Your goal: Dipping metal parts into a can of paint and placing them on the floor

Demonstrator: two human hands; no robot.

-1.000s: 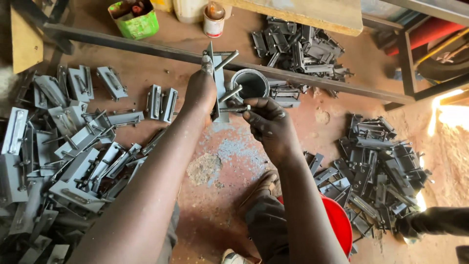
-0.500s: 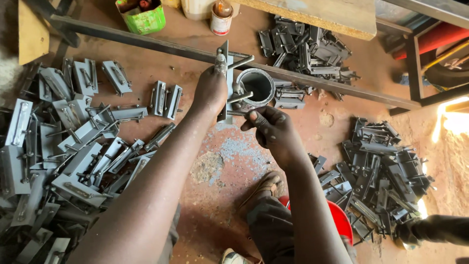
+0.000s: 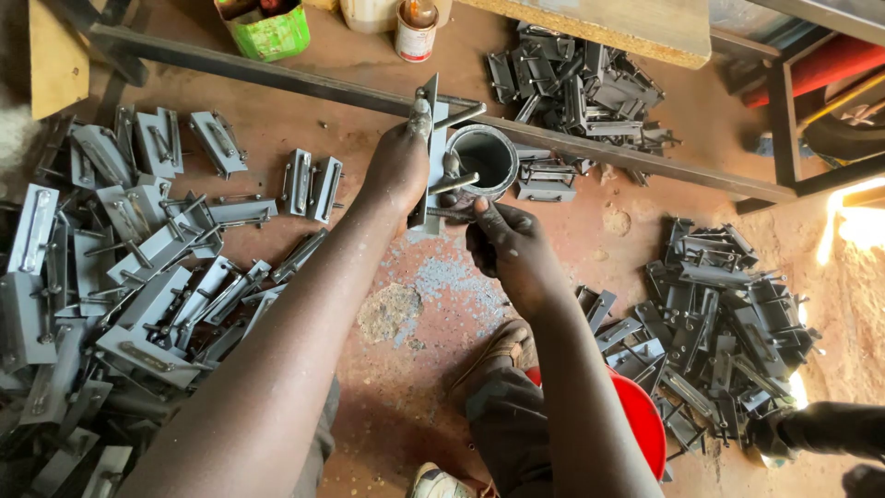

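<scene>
fingers of left hand (image 3: 398,168) clamp grey latch (image 3: 431,152); right hand (image 3: 510,251) pinches its bolt (image 3: 452,214).

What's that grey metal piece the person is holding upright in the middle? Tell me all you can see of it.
The metal piece is a flat, grey-painted plate with bent edges, like those heaped on the floor. It stands roughly upright above the reddish floor. Thin rods stick out to its right, towards a small round tin behind. The left hand wraps around it from the left, thumb near the top. The right hand pinches a dark rod at its lower end. Whether its base touches the floor is hidden.
</scene>
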